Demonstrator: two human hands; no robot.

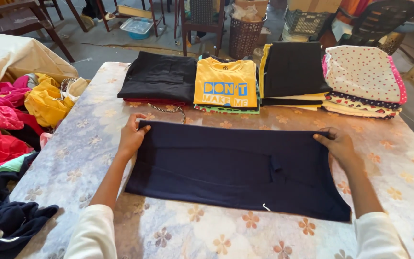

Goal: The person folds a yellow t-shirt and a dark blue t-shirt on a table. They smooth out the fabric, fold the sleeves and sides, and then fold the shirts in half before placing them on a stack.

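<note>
Dark navy folded cloth garment [235,168] lay flat mid-table on the floral-patterned tablecloth [207,235], just in front of four folded stacks. Left hand [131,136] pinched its top left corner, right hand [337,144] gripped the top right. Honestly, keeping both corners taut and level looked like the way to get a clean fold.

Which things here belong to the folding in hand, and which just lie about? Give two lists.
In hand:
navy garment
left hand and right hand, each at a top corner
table
four folded stacks
loose clothes pile

Lying about:
chairs
wicker bin
blue tub
crate
</note>
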